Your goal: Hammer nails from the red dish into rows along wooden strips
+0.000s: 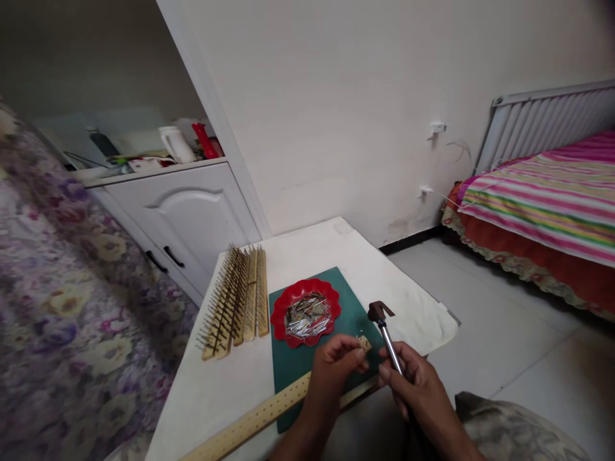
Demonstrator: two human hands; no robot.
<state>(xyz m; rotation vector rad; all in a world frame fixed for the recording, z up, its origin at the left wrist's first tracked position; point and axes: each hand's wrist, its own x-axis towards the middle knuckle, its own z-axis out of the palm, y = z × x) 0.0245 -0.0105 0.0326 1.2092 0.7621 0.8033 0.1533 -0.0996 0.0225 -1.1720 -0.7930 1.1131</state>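
My left hand is closed in a pinch over the end of a long wooden strip with rows of small holes, which lies across the green cutting mat. My right hand is wrapped round the metal handle of a small hammer, whose dark head points up above the mat. A red scalloped dish full of several metal nails sits on the mat just beyond my hands.
Several wooden strips studded with nails lie on the white table left of the mat. A flowered fabric fills the left, a white cabinet stands behind, and a bed with striped cover is at the right.
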